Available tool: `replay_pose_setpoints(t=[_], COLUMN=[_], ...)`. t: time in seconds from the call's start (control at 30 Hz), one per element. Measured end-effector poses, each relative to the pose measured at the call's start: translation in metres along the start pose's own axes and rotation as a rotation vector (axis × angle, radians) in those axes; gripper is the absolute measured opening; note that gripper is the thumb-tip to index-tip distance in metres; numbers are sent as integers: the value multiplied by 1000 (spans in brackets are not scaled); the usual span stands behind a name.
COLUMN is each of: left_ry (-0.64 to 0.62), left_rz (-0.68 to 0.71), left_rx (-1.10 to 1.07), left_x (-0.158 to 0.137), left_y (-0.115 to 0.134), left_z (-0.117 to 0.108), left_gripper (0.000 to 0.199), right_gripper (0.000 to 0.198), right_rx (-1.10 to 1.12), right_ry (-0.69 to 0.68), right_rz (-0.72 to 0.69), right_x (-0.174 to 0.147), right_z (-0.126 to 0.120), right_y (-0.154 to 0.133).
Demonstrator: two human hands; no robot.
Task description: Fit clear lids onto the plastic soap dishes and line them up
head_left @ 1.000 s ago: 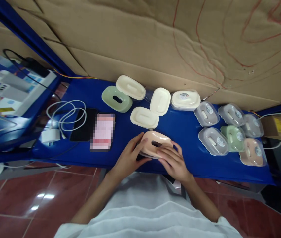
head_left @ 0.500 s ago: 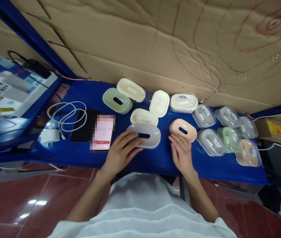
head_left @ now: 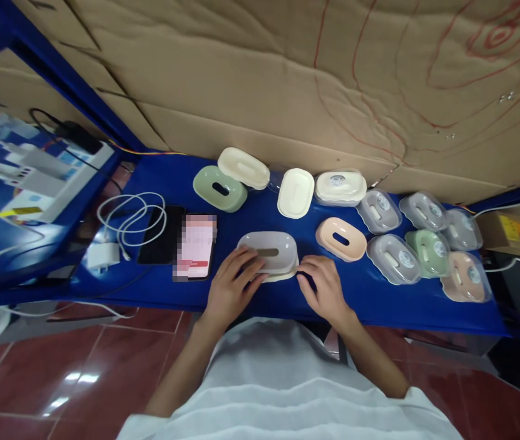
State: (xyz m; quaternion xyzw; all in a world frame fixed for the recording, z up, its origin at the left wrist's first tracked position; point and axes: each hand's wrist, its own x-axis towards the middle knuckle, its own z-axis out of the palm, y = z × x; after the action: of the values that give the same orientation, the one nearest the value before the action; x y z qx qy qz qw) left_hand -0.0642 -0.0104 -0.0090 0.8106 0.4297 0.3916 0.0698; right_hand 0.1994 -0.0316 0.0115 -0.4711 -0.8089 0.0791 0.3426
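Observation:
A grey oval soap dish (head_left: 282,243) with a long slot lies at the middle of the table. Beneath it sits a cream tray (head_left: 282,277), whose front rim sticks out and whose colour shows through the slot. My left hand (head_left: 234,281) grips the dish's left end, fingers over the rim and thumb along the front. At the right end, the curled fingers and thumb of my right hand (head_left: 322,286) close on the tray's edge. Behind my right hand rests a peach slotted dish (head_left: 354,242). A green slotted dish (head_left: 205,189) stands at the back left, a cream tray (head_left: 244,168) leaning on it.
Another cream piece (head_left: 295,192) lies near the cardboard wall (head_left: 223,79). Several dishes with clear lids (head_left: 395,260) cover the right side, beside a cream lidded one (head_left: 340,187). To the left are a lit phone (head_left: 198,238), a dark device (head_left: 150,247) and a white charger cable (head_left: 134,195).
The cream tray from behind the grey dish is now under it. My right hand has moved left from the peach dish to the grey dish's right end.

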Motion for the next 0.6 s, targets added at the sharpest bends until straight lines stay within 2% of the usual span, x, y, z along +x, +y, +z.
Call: replay_pose_setpoints(t=[0.07,0.13,0.17,0.33,0.6], left_ry=[-51,-103,-131,-273,-205], left_rz=[50,81,88,78,35], left_rx=[-9,-2,10,87,126], left_x=[-3,-3,-3,-11,-30], left_y=[4,7,8,9,7], left_z=[6,6,4,-10,-9], left_gripper=[32,29,28,32,33], right_gripper=[38,53,54,39,40], right_rx=[-61,-140,-170,-177,-172], right_ry=[-26,-138,-192,-328,-459], right_rz=[14,-16,-35,-139,-278], right_x=[-11,-17,-18,-8,13], right_z=[-1,0,2,5,3], right_y=[1,4,5,9,9])
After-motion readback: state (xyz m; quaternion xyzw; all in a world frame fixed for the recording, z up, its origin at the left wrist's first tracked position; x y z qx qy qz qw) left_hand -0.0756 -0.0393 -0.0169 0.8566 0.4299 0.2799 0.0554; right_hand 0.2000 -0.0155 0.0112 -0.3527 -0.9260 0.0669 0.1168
